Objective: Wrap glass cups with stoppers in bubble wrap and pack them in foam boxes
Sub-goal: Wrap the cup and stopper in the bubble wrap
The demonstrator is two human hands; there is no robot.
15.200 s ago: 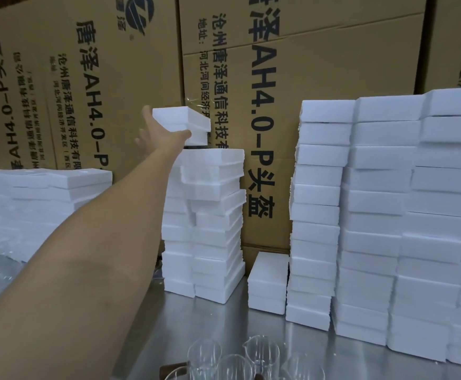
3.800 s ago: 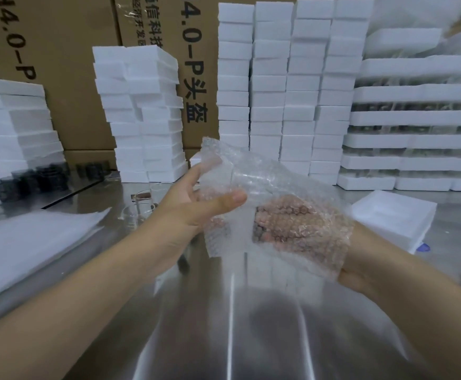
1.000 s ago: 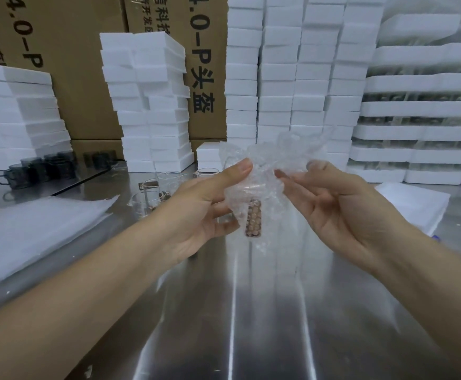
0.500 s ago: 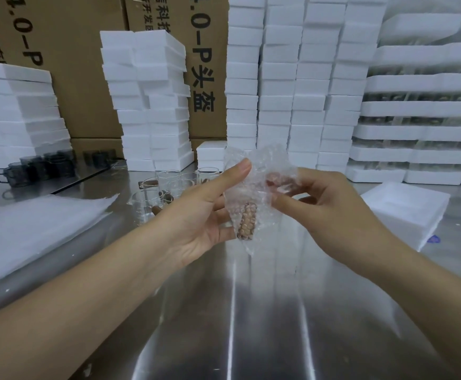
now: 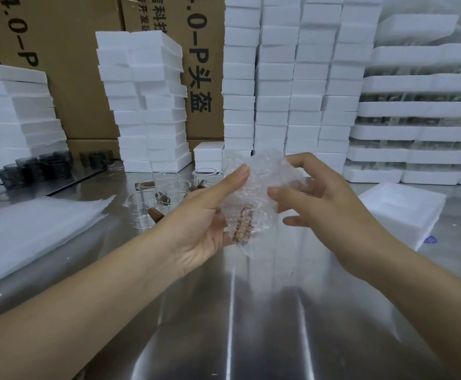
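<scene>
Both hands hold the bubble-wrapped cup (image 5: 254, 193) over the table's (image 5: 251, 311) middle: if the left hand's (image 5: 204, 215) grip or the right hand's (image 5: 319, 207) pinch slackens, the wrap may unroll and the cup fall.

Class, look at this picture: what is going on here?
A person holds a bubble-wrap bundle above the steel table. The left hand grips it; the right hand pinches its other side. A brown stopper shows through. Bare glass cups stand behind, and a foam box lies on the right.
</scene>
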